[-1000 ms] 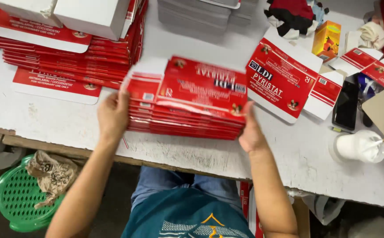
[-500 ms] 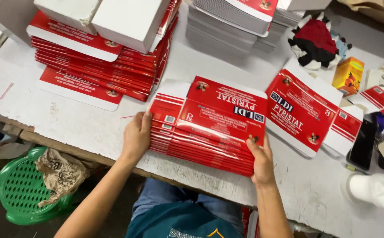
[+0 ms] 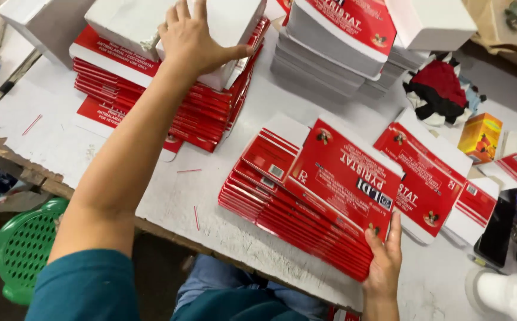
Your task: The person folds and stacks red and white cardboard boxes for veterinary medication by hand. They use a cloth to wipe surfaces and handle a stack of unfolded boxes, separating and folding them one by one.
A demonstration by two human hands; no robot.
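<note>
A thick stack of flat red-and-white printed cartons lies on the white table in front of me. My right hand grips the stack's near right corner, fingers up against its edge. My left hand has reached far to the left and rests, fingers spread, on a white block of upturned cartons. That block sits on top of a taller pile of red cartons.
More carton piles stand at the back. Loose flat cartons lie to the right, beside a small orange box, a dark phone and a red-and-black cloth. A green basket sits below the table's left edge.
My left hand left the near stack's left side and reached up to the white block on the far-left pile. My right hand stays on the stack's right corner.
</note>
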